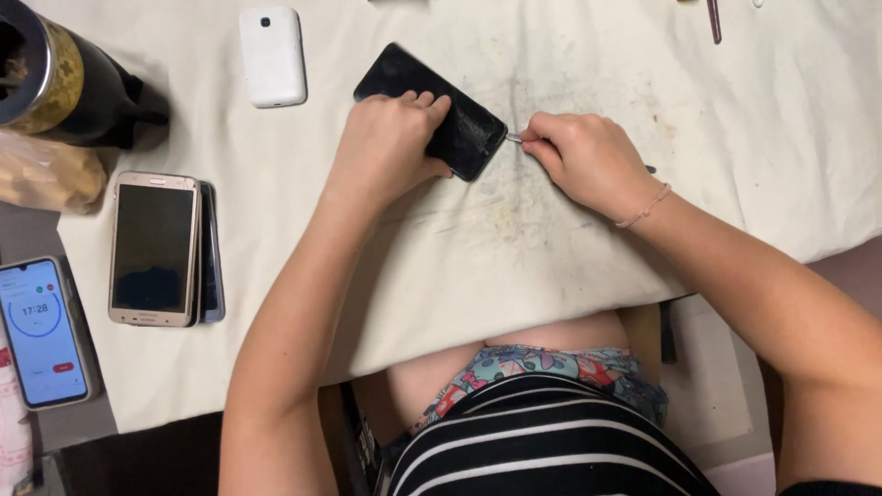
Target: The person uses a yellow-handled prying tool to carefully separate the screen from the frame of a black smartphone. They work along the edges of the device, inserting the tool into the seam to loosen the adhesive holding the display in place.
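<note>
A black smartphone [432,101] with a scuffed screen lies tilted on a stained white cloth [514,239]. My left hand [390,142] presses down on its near half and grips it. My right hand [583,156] pinches a thin metal tool [513,139] whose tip touches the phone's right edge. A thin bracelet circles my right wrist.
A white phone [272,55] lies face down at the top left. A gold-framed phone [153,248] rests on a darker one at the left. A phone with a lit timer screen [41,331] sits off the cloth. A black and gold mug [55,78] stands at the far left.
</note>
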